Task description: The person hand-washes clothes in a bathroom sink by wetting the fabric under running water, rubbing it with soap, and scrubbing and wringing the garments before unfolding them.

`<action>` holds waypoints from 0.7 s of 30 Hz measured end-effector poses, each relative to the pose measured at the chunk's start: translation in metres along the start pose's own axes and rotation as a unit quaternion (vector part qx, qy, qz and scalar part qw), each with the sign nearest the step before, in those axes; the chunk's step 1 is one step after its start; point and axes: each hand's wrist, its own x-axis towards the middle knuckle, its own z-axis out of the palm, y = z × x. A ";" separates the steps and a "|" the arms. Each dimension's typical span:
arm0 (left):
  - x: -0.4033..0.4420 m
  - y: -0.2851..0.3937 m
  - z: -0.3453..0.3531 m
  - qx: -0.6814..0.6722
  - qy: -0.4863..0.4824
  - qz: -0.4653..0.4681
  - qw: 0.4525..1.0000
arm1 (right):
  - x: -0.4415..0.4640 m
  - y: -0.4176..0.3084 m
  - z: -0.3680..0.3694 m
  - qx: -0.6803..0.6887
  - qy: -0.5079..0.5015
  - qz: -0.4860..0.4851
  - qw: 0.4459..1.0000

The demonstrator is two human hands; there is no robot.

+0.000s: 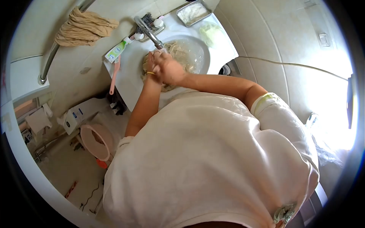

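Observation:
My left hand (pixel 152 65), with a yellow band on its wrist, is held up just below the tap (pixel 148 32) over the washbasin (pixel 133 81). My right hand (pixel 172 71) presses against it and partly covers it. Motion blurs the right hand, and the fingers of both overlap, so I cannot make out whether anything is between them. Below them, a beige cloth (pixel 178 53) lies bunched up in the basin, in water with some bubbles.
A toothpaste tube (pixel 118 49) and a pink-handled brush (pixel 115 78) lie at the basin's left edge. A metal tray (pixel 194 13) and a pale green plastic bag (pixel 211 34) are at the right. A tan cloth (pixel 83 28) hangs on a rail. A pink bucket (pixel 95 142) stands lower left.

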 end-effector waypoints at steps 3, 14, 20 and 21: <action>-0.010 0.012 0.034 -0.722 -0.020 -0.486 0.493 | 0.023 0.020 -0.013 -0.020 -0.029 0.108 0.994; 0.028 0.016 -0.005 -0.739 -0.012 -0.657 0.149 | 0.004 -0.001 0.002 -0.055 0.011 0.012 0.998; 0.046 0.030 -0.031 -0.781 0.013 -0.607 0.148 | 0.052 0.059 -0.008 -0.018 0.008 0.265 0.964; 0.044 0.025 -0.027 -0.792 0.012 -0.593 0.143 | 0.049 0.052 -0.012 -0.003 -0.003 0.248 0.969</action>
